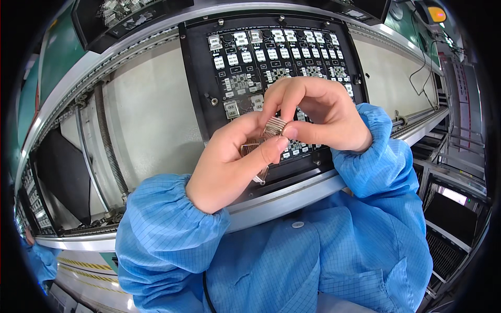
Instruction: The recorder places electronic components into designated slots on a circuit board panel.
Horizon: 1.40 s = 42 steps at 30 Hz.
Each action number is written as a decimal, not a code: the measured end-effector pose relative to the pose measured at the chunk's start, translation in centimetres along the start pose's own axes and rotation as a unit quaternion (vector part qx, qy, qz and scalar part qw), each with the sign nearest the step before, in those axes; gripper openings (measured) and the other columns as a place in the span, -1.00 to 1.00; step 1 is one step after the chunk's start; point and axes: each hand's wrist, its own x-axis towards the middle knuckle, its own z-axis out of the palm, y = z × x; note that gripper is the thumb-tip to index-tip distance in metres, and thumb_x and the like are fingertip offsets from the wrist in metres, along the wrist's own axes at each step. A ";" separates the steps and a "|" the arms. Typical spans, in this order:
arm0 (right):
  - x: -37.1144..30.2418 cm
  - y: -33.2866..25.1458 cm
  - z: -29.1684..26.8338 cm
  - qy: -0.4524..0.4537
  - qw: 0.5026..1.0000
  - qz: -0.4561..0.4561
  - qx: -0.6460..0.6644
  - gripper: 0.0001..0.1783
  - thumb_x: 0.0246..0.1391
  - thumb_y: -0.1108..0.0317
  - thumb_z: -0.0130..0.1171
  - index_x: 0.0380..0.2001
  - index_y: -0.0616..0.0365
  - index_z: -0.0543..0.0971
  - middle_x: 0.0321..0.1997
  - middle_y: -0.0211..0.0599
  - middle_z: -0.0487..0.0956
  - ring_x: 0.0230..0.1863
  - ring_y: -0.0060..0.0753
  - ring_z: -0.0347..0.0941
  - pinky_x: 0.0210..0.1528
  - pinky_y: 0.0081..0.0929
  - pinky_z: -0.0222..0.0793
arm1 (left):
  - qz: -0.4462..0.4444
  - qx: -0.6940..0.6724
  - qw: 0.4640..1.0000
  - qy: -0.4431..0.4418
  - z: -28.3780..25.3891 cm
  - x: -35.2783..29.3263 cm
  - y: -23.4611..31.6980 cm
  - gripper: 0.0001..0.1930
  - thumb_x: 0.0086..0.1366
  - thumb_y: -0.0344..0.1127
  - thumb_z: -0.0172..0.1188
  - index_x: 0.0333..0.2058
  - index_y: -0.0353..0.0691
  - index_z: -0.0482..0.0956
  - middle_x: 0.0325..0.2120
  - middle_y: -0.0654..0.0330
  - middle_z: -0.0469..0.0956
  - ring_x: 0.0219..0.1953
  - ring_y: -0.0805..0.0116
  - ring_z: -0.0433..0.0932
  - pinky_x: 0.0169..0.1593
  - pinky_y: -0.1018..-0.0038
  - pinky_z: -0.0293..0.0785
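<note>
Above a black tray [195, 68], my two hands meet at a small silver finned metal piece [274, 126]. My right hand [326, 112] pinches its right side between thumb and fingers. My left hand [224, 161] is curled, its thumb and fingertips next to the same piece. More finned metal pieces [261, 175] are held in my left hand, partly hidden by the thumb. Under the hands, the tray bears rows of black circuit boards [240, 70] with white and silver components. My hands cover part of the lower rows.
The tray sits on a conveyor with metal rails [292, 201]. A black bin [125, 21] with loose metal parts stands at the far left, another dark bin [365, 10] at the far right. A coiled spring-like rod [107, 141] runs along the left. Another person's blue sleeve [43, 261] shows lower left.
</note>
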 end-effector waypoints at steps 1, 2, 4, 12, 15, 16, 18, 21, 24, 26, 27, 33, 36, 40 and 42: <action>-0.1 0.2 0.1 0.020 1.000 0.001 0.017 -0.90 -0.01 0.55 0.15 -0.40 0.16 0.45 -0.21 -0.10 0.52 -0.10 -0.28 0.38 -0.02 -0.32 0.30 | 0.020 0.026 0.999 0.014 0.0 0.0 -0.1 -0.74 0.30 -0.31 0.10 -0.11 -0.34 0.43 -0.42 0.31 0.47 -0.39 0.63 0.39 -0.30 0.66 0.32; -0.2 0.3 0.1 0.041 0.999 0.003 0.033 -0.90 0.00 0.55 0.14 -0.40 0.16 0.45 -0.21 -0.09 0.52 -0.09 -0.28 0.38 -0.02 -0.32 0.30 | 0.019 0.026 0.999 0.015 0.1 0.0 0.0 -0.74 0.30 -0.31 0.10 -0.11 -0.34 0.43 -0.42 0.31 0.47 -0.39 0.63 0.39 -0.30 0.66 0.32; -0.2 0.6 0.2 0.055 0.998 -0.011 0.029 -0.90 0.00 0.55 0.14 -0.40 0.17 0.45 -0.20 -0.08 0.52 -0.09 -0.27 0.37 -0.02 -0.31 0.30 | 0.003 0.025 0.999 0.044 0.3 0.0 0.3 -0.76 0.32 -0.31 0.06 -0.14 -0.36 0.46 -0.45 0.31 0.46 -0.39 0.63 0.38 -0.31 0.65 0.32; -0.5 1.1 -0.3 0.055 0.995 -0.082 0.033 -0.89 0.01 0.49 0.14 -0.39 0.14 0.41 -0.18 -0.08 0.50 -0.12 -0.31 0.36 -0.03 -0.37 0.27 | 0.001 -0.013 1.000 0.016 0.3 0.4 0.1 -0.78 0.36 -0.30 -0.04 -0.21 -0.35 0.47 -0.51 0.29 0.45 -0.44 0.60 0.37 -0.36 0.65 0.29; -0.6 0.3 -0.2 0.113 0.990 -0.026 0.083 -0.83 0.02 0.40 0.15 -0.38 0.10 0.34 -0.22 -0.13 0.47 -0.21 -0.40 0.37 -0.17 -0.41 0.28 | 0.004 -0.002 0.999 0.040 0.3 0.4 0.3 -0.77 0.36 -0.27 -0.06 -0.25 -0.33 0.47 -0.53 0.28 0.44 -0.46 0.61 0.36 -0.40 0.67 0.27; -0.6 0.1 -0.3 0.112 0.990 -0.028 0.082 -0.83 0.02 0.40 0.15 -0.38 0.10 0.34 -0.22 -0.13 0.47 -0.21 -0.40 0.37 -0.17 -0.41 0.28 | 0.009 -0.009 0.998 0.059 0.3 0.4 0.5 -0.77 0.36 -0.26 -0.07 -0.27 -0.32 0.46 -0.54 0.29 0.43 -0.47 0.62 0.36 -0.42 0.68 0.26; -0.6 0.0 -0.4 0.133 0.976 0.009 0.170 -0.81 0.03 0.40 0.14 -0.31 0.16 0.37 -0.23 -0.15 0.45 -0.29 -0.45 0.37 -0.27 -0.47 0.30 | 0.059 -0.009 0.985 0.159 0.0 0.5 0.8 -0.76 0.35 -0.23 -0.09 -0.28 -0.30 0.46 -0.55 0.29 0.43 -0.55 0.63 0.31 -0.51 0.68 0.19; -0.8 -0.5 -1.0 0.130 0.985 0.021 0.112 -0.77 0.04 0.43 0.11 -0.22 0.20 0.39 -0.19 -0.14 0.42 -0.34 -0.47 0.37 -0.32 -0.51 0.32 | 0.125 -0.055 0.911 0.389 -1.8 1.3 1.2 -0.73 0.34 -0.20 -0.13 -0.22 -0.29 0.40 -0.53 0.24 0.43 -0.69 0.62 0.22 -0.66 0.66 0.01; -1.1 -0.7 -1.9 0.104 0.990 0.023 0.088 -0.74 0.04 0.46 0.09 -0.15 0.19 0.41 -0.13 -0.12 0.39 -0.33 -0.47 0.37 -0.27 -0.51 0.33 | 0.106 -0.106 0.888 0.435 -2.9 1.6 1.0 -0.73 0.33 -0.21 -0.14 -0.17 -0.30 0.36 -0.49 0.22 0.42 -0.71 0.60 0.17 -0.67 0.64 -0.03; -1.3 -0.8 -2.8 0.110 0.992 -0.019 0.057 -0.77 0.04 0.49 0.07 -0.18 0.16 0.43 -0.08 -0.09 0.37 -0.30 -0.47 0.38 -0.22 -0.51 0.34 | 0.107 -0.158 0.889 0.416 -3.3 1.6 0.4 -0.75 0.33 -0.21 -0.14 -0.19 -0.26 0.36 -0.50 0.23 0.40 -0.70 0.60 0.13 -0.66 0.63 -0.01; -1.3 -1.2 -3.2 0.118 0.992 -0.021 0.046 -0.81 0.06 0.47 0.04 -0.20 0.16 0.44 -0.07 -0.09 0.38 -0.26 -0.47 0.38 -0.16 -0.50 0.33 | 0.110 -0.159 0.889 0.415 -3.6 1.6 0.0 -0.75 0.33 -0.21 -0.14 -0.19 -0.26 0.36 -0.50 0.23 0.40 -0.70 0.60 0.13 -0.66 0.63 -0.01; 0.3 -1.5 -6.2 0.184 0.979 -0.042 -0.071 -0.76 0.18 0.45 -0.03 -0.12 0.26 0.51 -0.04 -0.09 0.49 -0.09 -0.41 0.45 -0.01 -0.47 0.36 | 0.099 -0.316 0.904 0.269 -6.0 2.1 -1.6 -0.78 0.35 -0.18 -0.15 -0.23 -0.20 0.35 -0.46 0.26 0.37 -0.68 0.58 0.13 -0.61 0.64 0.03; 1.5 -0.1 -8.4 0.256 0.943 0.005 -0.215 -0.76 0.14 0.46 0.08 -0.13 0.28 0.53 -0.12 -0.24 0.55 -0.14 -0.49 0.48 -0.03 -0.53 0.39 | 0.038 -0.350 0.917 0.189 -7.1 2.6 -2.1 -0.79 0.36 -0.20 -0.17 -0.20 -0.19 0.32 -0.47 0.26 0.36 -0.68 0.58 0.14 -0.62 0.62 0.04; 3.0 2.1 -11.1 0.217 0.926 0.018 -0.309 -0.78 0.08 0.50 0.13 -0.17 0.26 0.56 -0.15 -0.36 0.54 -0.13 -0.50 0.48 -0.01 -0.55 0.39 | 0.023 -0.369 0.909 0.193 -7.5 2.4 -2.5 -0.80 0.36 -0.20 -0.17 -0.20 -0.18 0.32 -0.47 0.26 0.36 -0.68 0.58 0.14 -0.62 0.62 0.03; 3.2 2.6 -11.4 0.189 0.889 -0.003 -0.418 -0.79 0.06 0.52 0.14 -0.19 0.24 0.57 -0.16 -0.37 0.54 -0.13 -0.48 0.48 -0.03 -0.54 0.40 | 0.033 -0.369 0.911 0.183 -8.0 2.5 -2.4 -0.80 0.36 -0.21 -0.17 -0.20 -0.18 0.32 -0.47 0.27 0.35 -0.67 0.58 0.14 -0.63 0.62 0.03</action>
